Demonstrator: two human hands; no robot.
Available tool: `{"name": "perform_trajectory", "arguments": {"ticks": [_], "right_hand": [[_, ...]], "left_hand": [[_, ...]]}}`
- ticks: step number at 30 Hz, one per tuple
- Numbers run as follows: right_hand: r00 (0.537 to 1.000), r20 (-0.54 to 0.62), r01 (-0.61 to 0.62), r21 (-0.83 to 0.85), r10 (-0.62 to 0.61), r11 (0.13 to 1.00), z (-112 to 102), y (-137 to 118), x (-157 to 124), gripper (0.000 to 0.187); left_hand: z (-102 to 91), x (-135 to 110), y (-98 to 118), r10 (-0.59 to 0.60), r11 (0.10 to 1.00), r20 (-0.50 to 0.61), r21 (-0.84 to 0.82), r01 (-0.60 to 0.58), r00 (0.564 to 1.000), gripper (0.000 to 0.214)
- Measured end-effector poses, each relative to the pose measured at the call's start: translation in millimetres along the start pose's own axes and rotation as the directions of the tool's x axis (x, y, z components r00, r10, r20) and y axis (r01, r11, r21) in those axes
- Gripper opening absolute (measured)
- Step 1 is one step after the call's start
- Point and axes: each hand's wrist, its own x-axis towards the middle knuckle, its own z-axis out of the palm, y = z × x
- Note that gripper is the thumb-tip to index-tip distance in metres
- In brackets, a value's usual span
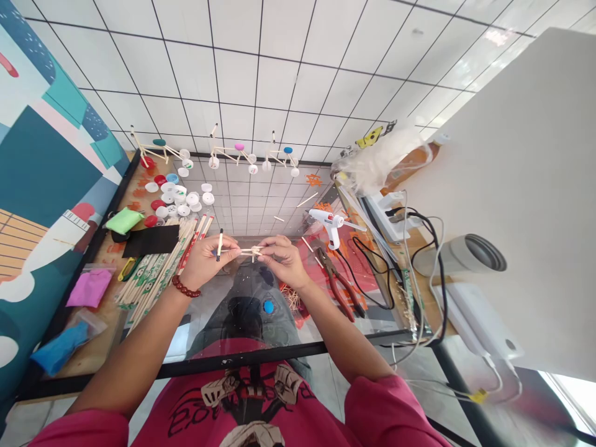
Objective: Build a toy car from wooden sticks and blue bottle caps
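Observation:
My left hand [205, 257] and my right hand [284, 259] meet above the glass tabletop [233, 211], both pinched on a small frame of wooden sticks [251, 251]. One stick with a dark tip [220, 243] stands upright out of my left fingers. A red bead bracelet [185, 287] circles my left wrist. A blue cap [268, 306] lies on the glass just below my hands.
A bundle of chopsticks [158, 273] lies left of my hands, with bottle caps [179, 198] and clay bags [88, 288] beyond. A white glue gun [328, 223] and red pliers [339, 282] lie to the right. Three stick models [235, 152] stand at the back wall.

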Motion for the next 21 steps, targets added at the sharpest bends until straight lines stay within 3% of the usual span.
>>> {"name": "perform_trajectory", "arguments": {"ticks": [21], "right_hand": [[0.999,0.007,-0.033,0.001,0.033,0.999,-0.1,5.0,-0.2,0.009]], "left_hand": [[-0.1,-0.9,1.4,-0.022,1.000,-0.011,-0.014,0.022,1.000,0.025]]}}
